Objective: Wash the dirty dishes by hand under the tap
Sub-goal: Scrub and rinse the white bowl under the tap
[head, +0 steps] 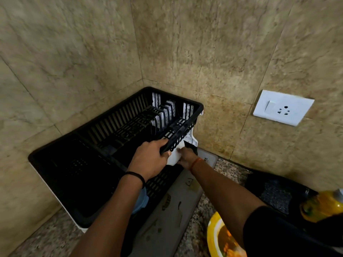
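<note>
My left hand (pixel 148 160) grips the near rim of the black slatted plastic dish rack (pixel 115 138) in the tiled corner, and my right hand (pixel 185 154) holds its white plastic drip tray (pixel 173 156) underneath; both seem light, stiff, perhaps slippery.

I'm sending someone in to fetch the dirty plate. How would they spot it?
Start at the white wall socket and look down to the granite counter. The plate sits at its near edge, yellow-rimmed with orange food left on it, unlike the black rack.
</note>
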Tool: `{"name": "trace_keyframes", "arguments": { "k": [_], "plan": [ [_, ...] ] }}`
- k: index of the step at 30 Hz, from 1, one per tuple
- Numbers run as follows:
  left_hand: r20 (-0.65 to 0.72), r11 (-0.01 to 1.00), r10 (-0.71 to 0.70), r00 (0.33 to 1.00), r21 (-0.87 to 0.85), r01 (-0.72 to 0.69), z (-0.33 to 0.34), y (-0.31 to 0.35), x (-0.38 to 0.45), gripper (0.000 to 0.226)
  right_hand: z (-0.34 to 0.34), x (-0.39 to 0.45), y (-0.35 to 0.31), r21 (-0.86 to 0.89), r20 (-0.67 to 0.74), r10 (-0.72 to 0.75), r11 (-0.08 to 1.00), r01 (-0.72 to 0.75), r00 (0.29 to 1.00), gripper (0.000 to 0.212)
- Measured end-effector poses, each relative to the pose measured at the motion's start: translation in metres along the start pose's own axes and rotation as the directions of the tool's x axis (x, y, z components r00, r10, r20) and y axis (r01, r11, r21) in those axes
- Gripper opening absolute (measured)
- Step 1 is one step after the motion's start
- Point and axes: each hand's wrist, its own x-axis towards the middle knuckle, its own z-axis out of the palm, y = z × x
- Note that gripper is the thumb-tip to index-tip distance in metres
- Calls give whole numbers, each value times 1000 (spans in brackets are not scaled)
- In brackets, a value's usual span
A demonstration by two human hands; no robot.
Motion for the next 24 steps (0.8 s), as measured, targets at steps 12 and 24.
{"name": "trace_keyframes", "arguments": {
  "k": [12, 24],
  "plan": [
    [-8, 1000, -12, 1000, -14, 12, 2, -1, 0, 36, 24, 11, 20, -898, 15, -291, 418, 141, 957, 83],
    [-32, 999, -36, 999, -1, 36, 3, 1, -2, 43, 2, 1, 42, -902, 373, -192, -303, 307, 908, 84]
  ]
}}
